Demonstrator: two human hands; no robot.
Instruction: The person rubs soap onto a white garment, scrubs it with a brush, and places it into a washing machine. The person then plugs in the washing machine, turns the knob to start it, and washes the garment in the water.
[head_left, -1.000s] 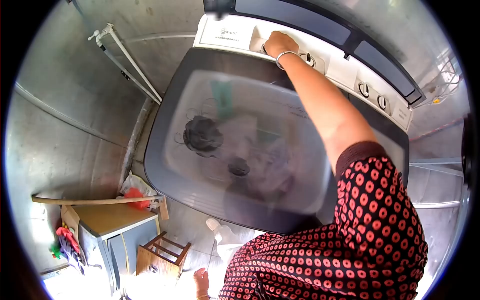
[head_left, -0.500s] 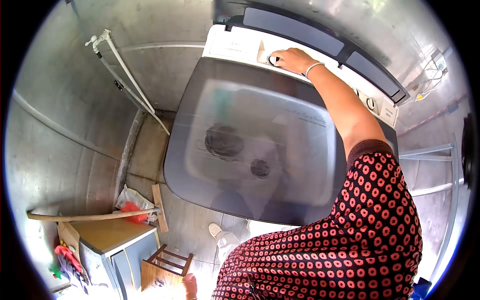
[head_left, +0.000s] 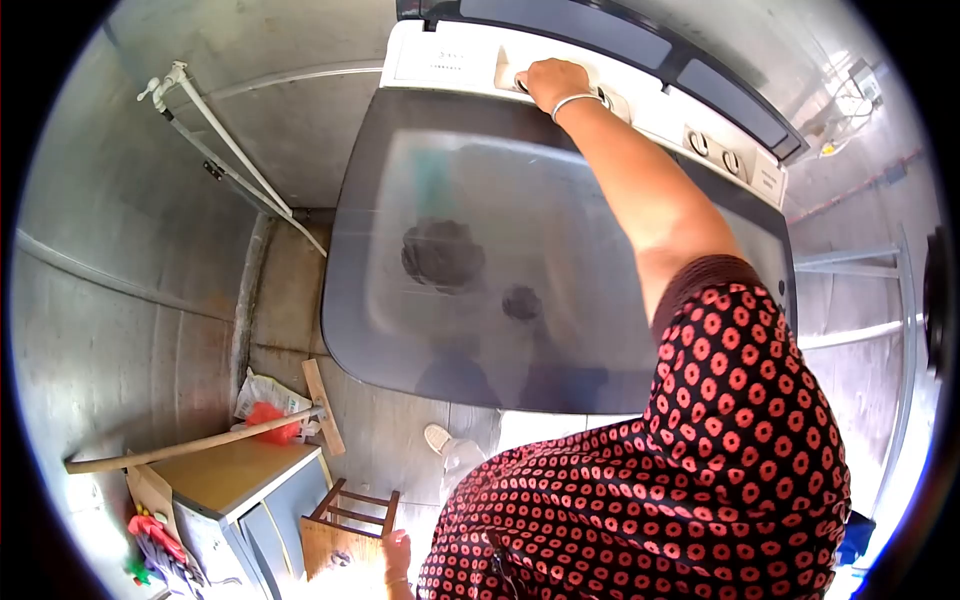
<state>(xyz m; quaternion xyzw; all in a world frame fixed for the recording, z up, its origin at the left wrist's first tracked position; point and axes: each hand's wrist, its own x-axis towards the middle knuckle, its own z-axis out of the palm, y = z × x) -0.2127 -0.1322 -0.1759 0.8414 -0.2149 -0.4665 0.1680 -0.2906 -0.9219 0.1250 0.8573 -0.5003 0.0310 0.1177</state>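
Note:
My right hand [head_left: 557,84] is closed around a control knob [head_left: 521,83] on the white panel [head_left: 430,58] of a washing machine. The fingers and the hand's back hide most of that knob. Just right of the wrist, another knob [head_left: 606,98] shows in part. Below the panel lies the machine's dark, see-through lid [head_left: 450,345], which is down; two dark round patches show through it. My left hand [head_left: 397,552] hangs low at the bottom edge, beside a small wooden stool [head_left: 345,545]. Glare and the frame edge obscure its fingers.
Two more knobs [head_left: 715,152] sit on the panel's right. White pipes with a tap [head_left: 178,75] lean at the left metal wall. At lower left stands a cabinet [head_left: 225,475] with a wooden-handled tool [head_left: 190,447] across it. A metal frame [head_left: 850,258] stands at the right.
My right hand has turned at the wrist, its back now more upward over the same knob. The knob right of it has come into sight. The whole view has shifted a little.

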